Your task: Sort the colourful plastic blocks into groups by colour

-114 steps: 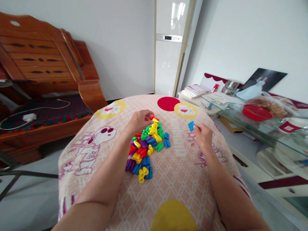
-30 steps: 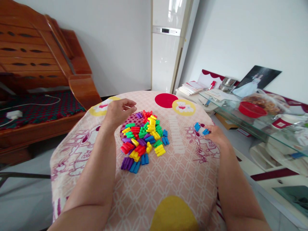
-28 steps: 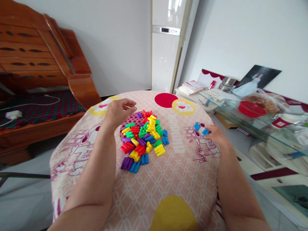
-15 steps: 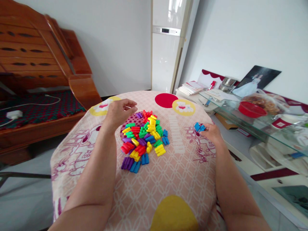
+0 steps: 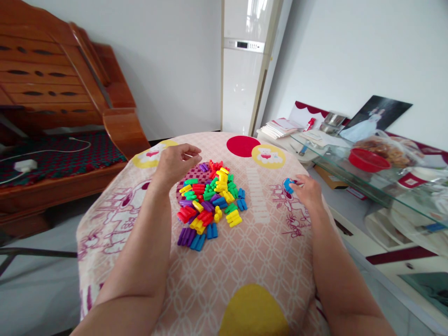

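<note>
Right hand [image 5: 308, 191]: grip closed, thumb and fingers pinching a blue cluster [image 5: 288, 185] at the right side of the cloth-covered worktop [image 5: 269, 266]. One block or two, cannot tell; fingers hide part of it. Left hand [image 5: 172, 164]: grip slack, fingers loosely curled, nothing seen in it, near the far left of the mixed heap [image 5: 220, 202]. Contact with anything there, cannot tell.

Progress, as judged: early. Set apart so far, only that blue cluster, well clear of the rest. Left over: the whole heap, red, yellow, green, purple and blue lying jumbled. More blue at its right edge [image 5: 241, 204]; purple blocks [image 5: 186, 236] at the near edge, yellow blocks [image 5: 234, 218] lying side by side at the near right.

Farther out: wooden bench [image 5: 126, 133] to the left; red bowl [image 5: 369, 160] on a glass shelf [image 5: 338, 163] to the right.
</note>
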{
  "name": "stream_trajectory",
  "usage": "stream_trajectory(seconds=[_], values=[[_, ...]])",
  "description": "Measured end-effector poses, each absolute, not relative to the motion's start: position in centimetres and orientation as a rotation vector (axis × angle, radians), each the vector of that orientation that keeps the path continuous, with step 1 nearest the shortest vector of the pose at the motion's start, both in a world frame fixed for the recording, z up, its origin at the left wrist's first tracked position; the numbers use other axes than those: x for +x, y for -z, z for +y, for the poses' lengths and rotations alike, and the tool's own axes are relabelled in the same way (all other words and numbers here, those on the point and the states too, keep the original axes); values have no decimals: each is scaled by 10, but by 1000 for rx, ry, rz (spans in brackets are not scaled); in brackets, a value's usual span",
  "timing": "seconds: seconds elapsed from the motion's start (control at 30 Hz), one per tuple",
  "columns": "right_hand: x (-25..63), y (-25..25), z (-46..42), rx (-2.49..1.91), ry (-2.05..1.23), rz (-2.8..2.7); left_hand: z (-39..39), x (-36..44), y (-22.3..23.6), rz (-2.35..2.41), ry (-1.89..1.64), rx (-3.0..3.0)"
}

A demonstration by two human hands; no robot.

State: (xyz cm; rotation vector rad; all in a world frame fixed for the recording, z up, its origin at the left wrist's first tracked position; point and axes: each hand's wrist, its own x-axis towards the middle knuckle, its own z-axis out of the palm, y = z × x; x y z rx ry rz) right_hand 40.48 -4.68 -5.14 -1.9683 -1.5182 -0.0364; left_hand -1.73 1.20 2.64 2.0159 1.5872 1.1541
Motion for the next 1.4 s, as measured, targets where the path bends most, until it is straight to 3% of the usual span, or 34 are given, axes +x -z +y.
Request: stream_trajectory(seconds=[0.2,0.43,0.77,1.1,1.4], values=[[327,52,-61,-1637,65,-1836,11,-15,-26,1555,-1147,2011],[258,61,-80,-1701,-160,-2322,11,-13,-25,1550,-1147,1998],[267,63,-72,-1476,-397,-2029,9,-9,-26,1566,-1121,2061],[376,46,-36,-1839,33,-1501,7,-7,-27,1543,-1142,2023],[383,60,-19,-1793,282,-1507,11,-8,-24,1516,-1124,2047]])
